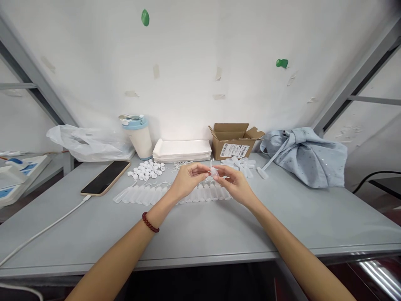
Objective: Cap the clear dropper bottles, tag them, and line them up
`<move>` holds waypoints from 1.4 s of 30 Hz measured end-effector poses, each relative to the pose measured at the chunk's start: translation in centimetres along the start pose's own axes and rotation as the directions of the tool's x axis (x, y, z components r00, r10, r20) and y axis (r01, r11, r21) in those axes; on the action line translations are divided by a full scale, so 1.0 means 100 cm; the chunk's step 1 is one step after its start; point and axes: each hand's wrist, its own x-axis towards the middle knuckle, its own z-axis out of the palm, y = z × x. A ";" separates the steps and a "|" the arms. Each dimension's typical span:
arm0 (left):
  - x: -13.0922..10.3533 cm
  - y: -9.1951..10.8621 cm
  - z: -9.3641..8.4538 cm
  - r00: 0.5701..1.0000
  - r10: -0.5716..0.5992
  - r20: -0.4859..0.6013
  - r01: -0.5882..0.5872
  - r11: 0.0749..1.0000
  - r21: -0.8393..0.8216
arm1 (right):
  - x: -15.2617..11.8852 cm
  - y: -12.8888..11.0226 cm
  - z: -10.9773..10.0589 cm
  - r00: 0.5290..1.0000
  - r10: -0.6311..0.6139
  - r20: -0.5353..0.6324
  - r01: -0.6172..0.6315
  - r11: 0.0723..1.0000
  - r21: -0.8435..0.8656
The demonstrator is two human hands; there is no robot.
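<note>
Between the fingertips of both hands is a small translucent plastic tube (214, 172) with a white strand sticking up from it. My left hand (190, 179) pinches it from the left, and my right hand (234, 182) grips it from the right. Beneath the hands lies a row of similar translucent tubes (142, 195), with thin white strands at their far ends; my left hand hides part of the row. Small white caps (146, 169) form a pile to the left. Loose translucent tubes (247, 167) lie scattered beyond my right hand.
Along the wall stand a plastic bag (90, 142), a blue-lidded cup (139, 140), a stack of white paper (182, 150), an open cardboard box (233, 144) and a light blue cloth bag (313, 156). A phone (106, 177) with a white cable (53, 228) lies at left.
</note>
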 end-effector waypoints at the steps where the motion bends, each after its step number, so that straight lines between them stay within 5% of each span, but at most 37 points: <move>1: 0.000 -0.001 0.001 1.000 0.001 0.003 -0.001 1.000 -0.002 | 0.000 0.000 0.000 1.000 0.000 -0.021 0.000 1.000 0.004; 9: -0.002 -0.001 0.009 0.999 0.037 -0.040 -0.034 0.997 0.065 | 0.000 -0.001 0.000 0.986 -0.069 -0.155 0.059 0.996 -0.071; 17: -0.001 -0.004 0.013 1.000 0.004 -0.002 -0.004 1.000 -0.003 | 0.000 0.000 0.003 0.983 -0.146 -0.113 0.130 0.982 -0.136; 23: 0.000 -0.003 0.011 0.998 -0.033 0.044 0.033 0.999 -0.002 | 0.000 -0.002 0.001 0.998 -0.028 -0.062 0.027 0.999 -0.018; 27: -0.002 -0.006 0.015 0.998 0.047 -0.046 -0.037 0.979 0.200 | 0.000 -0.002 0.000 0.997 0.043 -0.067 -0.039 0.998 0.055; 30: -0.005 -0.009 0.019 0.936 0.332 -0.116 -0.240 0.844 0.481 | 0.002 0.001 -0.002 0.990 0.068 -0.127 -0.064 0.997 0.034; 33: -0.009 -0.010 0.022 0.816 0.574 0.076 -0.492 0.618 0.613 | 0.003 0.003 -0.003 0.983 0.061 -0.174 -0.063 0.998 -0.007; 36: -0.010 -0.012 0.023 0.749 0.621 0.233 -0.595 0.474 0.649 | 0.004 0.005 -0.003 0.981 0.042 -0.192 -0.047 0.999 -0.024; 42: 0.001 -0.018 0.024 0.725 0.622 0.297 -0.613 0.385 0.690 | 0.005 0.007 -0.002 0.973 0.092 -0.213 -0.092 0.996 0.011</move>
